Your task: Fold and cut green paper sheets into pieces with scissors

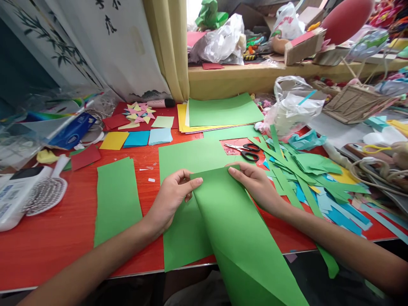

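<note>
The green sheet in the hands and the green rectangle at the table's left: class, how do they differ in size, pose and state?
The held sheet looks larger; the left rectangle looks smaller.
The held sheet bends and hangs past the table's front edge; the left rectangle lies flat.
The left hand and right hand grip the held sheet; neither grips the left rectangle.
Both are plain green.
</note>
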Motion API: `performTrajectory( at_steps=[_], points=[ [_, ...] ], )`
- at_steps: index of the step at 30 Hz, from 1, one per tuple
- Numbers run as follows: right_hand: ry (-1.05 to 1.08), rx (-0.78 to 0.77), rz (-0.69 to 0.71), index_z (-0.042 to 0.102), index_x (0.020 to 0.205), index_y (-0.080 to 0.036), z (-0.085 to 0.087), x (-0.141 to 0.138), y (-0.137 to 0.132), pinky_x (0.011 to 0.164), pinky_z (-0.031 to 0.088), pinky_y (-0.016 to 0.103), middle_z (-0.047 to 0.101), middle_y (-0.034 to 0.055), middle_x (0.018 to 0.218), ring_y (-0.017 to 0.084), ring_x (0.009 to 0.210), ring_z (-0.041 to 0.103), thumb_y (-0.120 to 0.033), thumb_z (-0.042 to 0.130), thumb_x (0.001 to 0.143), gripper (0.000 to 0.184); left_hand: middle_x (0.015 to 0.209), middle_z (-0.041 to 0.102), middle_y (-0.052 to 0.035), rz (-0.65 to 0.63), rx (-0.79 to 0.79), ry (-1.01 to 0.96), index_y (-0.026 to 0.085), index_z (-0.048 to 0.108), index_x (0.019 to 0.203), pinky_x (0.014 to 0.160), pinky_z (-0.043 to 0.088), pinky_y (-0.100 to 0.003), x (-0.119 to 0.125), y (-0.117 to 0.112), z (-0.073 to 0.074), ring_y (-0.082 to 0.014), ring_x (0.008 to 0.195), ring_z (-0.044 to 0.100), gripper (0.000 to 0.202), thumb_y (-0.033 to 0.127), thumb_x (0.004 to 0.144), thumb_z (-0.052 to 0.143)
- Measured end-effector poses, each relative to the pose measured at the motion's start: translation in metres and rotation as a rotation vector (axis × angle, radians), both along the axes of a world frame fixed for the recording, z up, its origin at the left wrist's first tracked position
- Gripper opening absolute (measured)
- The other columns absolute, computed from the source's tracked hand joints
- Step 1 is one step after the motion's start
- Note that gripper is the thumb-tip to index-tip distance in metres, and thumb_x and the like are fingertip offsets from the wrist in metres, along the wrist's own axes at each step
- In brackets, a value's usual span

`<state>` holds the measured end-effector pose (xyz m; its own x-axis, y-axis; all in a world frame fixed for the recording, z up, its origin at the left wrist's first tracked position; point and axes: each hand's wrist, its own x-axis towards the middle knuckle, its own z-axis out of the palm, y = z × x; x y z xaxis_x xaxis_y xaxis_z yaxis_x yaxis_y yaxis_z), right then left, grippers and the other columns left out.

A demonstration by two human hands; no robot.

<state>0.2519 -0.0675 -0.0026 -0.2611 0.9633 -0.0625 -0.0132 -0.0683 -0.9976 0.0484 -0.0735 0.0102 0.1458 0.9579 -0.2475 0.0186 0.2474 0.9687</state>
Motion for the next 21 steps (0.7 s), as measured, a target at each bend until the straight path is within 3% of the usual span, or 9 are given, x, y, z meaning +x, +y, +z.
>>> performTrajectory(
  at_steps=[8, 21],
  points=[
    [0.006, -0.047, -0.004, 0.064, 0.097, -0.025, 0.0006, 0.0001, -0.0005, 0.062, 0.048, 0.027, 0.066, 0.0011, 0.083, 0.015, 0.072, 0.061, -0.043, 0.052, 0.086, 0.024, 0.066, 0.045, 0.0052, -0.037, 0.020, 0.058, 0.017, 0.050, 0.073, 0.050, 0.032, -0.020, -0.0001, 0.0020, -0.0021, -0.0049, 0.055, 0.038, 0.031, 0.041, 0.070, 0.069],
    [0.001, 0.000, 0.009, 0.064, 0.096, -0.025, -0.0007, 0.0006, -0.0006, 0.065, 0.046, 0.026, 0.063, 0.0009, 0.083, 0.015, 0.075, 0.057, -0.044, 0.049, 0.087, 0.026, 0.062, 0.043, 0.0054, -0.016, 0.032, 0.093, 0.018, 0.045, 0.071, 0.050, 0.029, -0.020, 0.0007, -0.0002, -0.0037, -0.0060, 0.055, 0.038, 0.033, 0.040, 0.069, 0.069]
  ],
)
